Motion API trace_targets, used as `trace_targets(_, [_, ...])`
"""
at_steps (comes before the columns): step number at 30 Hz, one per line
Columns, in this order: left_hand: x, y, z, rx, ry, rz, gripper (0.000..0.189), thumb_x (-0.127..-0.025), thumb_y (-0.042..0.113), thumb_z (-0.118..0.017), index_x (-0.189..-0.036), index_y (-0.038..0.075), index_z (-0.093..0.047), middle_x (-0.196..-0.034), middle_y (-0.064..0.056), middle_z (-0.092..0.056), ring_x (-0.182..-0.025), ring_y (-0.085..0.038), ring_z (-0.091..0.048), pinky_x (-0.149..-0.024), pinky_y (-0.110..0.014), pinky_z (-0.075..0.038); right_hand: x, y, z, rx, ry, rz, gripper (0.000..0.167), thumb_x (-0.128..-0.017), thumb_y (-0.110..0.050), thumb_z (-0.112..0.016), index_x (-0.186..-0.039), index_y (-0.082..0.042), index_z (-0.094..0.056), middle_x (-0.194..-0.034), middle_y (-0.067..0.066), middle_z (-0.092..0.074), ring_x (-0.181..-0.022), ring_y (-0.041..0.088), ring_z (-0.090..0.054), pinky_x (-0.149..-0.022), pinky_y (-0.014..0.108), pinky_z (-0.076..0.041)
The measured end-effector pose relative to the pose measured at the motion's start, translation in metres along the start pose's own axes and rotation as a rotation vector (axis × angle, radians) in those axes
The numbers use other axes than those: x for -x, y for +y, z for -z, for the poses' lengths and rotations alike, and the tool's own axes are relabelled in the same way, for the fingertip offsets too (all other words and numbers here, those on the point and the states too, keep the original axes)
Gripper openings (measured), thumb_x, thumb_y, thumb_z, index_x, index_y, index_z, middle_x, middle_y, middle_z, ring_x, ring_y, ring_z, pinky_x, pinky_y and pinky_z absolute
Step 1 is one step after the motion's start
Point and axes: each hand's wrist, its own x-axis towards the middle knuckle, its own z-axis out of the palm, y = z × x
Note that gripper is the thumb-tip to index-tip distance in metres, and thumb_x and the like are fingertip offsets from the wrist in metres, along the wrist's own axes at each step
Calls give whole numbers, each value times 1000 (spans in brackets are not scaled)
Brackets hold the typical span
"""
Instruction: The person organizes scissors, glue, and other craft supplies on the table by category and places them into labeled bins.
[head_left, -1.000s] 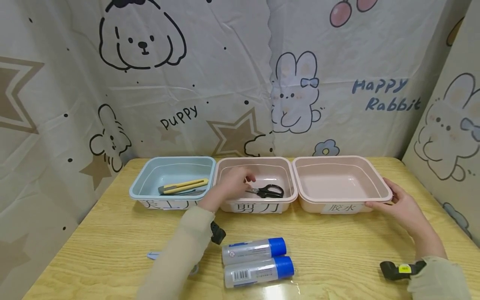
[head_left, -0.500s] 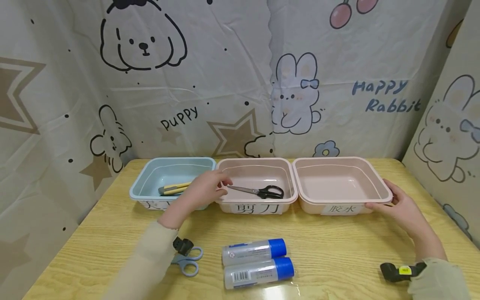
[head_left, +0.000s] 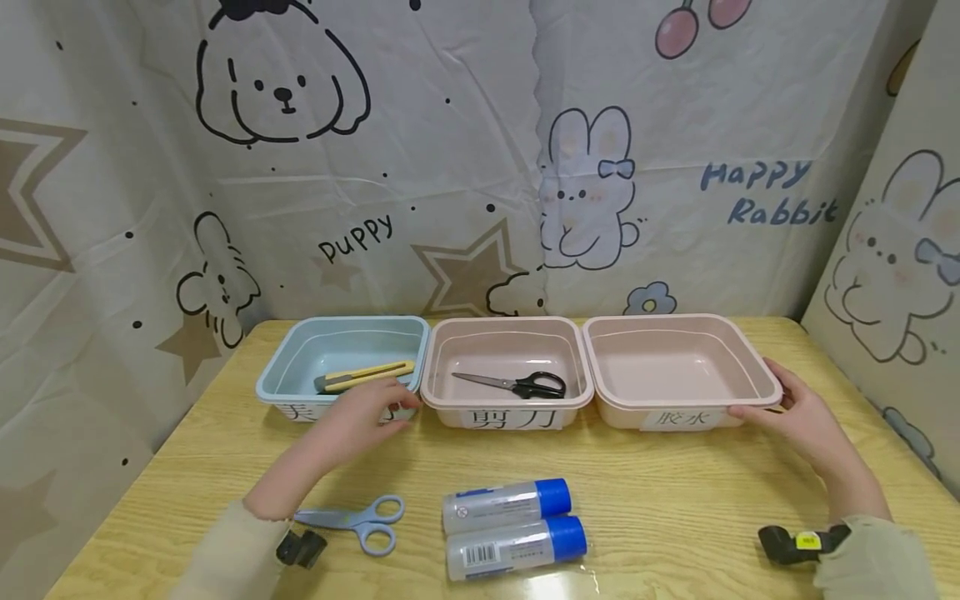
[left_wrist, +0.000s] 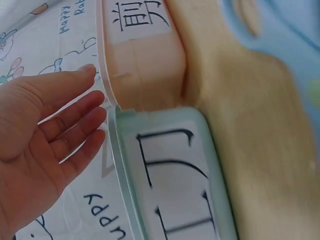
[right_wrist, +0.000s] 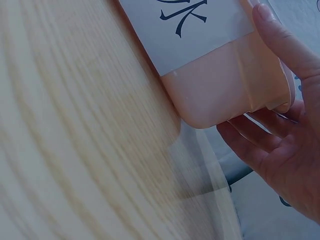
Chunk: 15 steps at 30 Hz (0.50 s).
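Note:
My left hand point(head_left: 351, 427) hovers with loosely bent fingers and nothing in them, in front of the blue bin point(head_left: 306, 337). In the left wrist view its fingertips are close to the rims of the blue bin point(left_wrist: 150, 122) and the middle pink bin point(left_wrist: 145, 70). A yellow utility knife point(head_left: 367, 375) lies in the blue bin, and black-handled scissors point(head_left: 536, 384) lie in the middle pink bin point(head_left: 510, 327). My right hand point(head_left: 806, 421) grips the front right corner of the right pink bin point(head_left: 675, 325), thumb in front and fingers round the side.
On the table point(head_left: 660, 517), light blue scissors point(head_left: 367, 521) lie near the left forearm. Two glue tubes with blue caps, a rear one point(head_left: 502, 504) and a front one point(head_left: 510, 546), lie side by side in the middle. A printed curtain point(head_left: 450, 150) hangs behind the bins.
My left hand has left the middle bin, moving left and towards me, and the black-handled scissors there are now fully visible. The blue scissors have come into view. The right hand stays put.

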Motion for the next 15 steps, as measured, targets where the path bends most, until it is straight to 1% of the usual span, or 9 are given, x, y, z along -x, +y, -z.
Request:
trace_targets(3, [15, -6, 0, -8, -14, 4, 18, -78, 16, -70, -95, 14, -66, -90, 4, -62, -83, -12, -58, -73, -29, -49, 0, 0, 0, -4, 0, 3, 94, -82, -33, -67, -146, -4, -3, -145, 30, -18, -120, 45, -30, -65, 2, -32])
trace_targets(7, [35, -15, -2, -10, -59, 18, 20, -76, 16, -72, -95, 13, -66, -88, 4, -61, -80, -12, -56, -71, -28, -48, 0, -1, -1, -9, 1, 4, 94, -82, -32, -67, -146, -4, -4, -144, 29, -19, -119, 43, -29, -67, 1, -32])
trace_targets(11, [50, -24, -3, 18, -111, 61, 20, -74, 16, -73, -93, 14, -66, -86, 5, -60, -79, -10, -55, -68, -26, -47, 1, -1, 0, -8, -6, -3, 94, -82, -33, -66, -146, -5, -3, -145, 28, -18, -121, 43, -29, -68, 3, -34])
trace_targets(15, [63, -31, -4, 60, -143, 99, 23, -73, 19, -74, -93, 15, -65, -88, 7, -60, -80, -11, -54, -68, -27, -46, 1, -1, 1, -12, -9, 0, 95, -82, -33, -66, -146, -5, -2, -146, 29, -16, -123, 45, -28, -67, 2, -34])
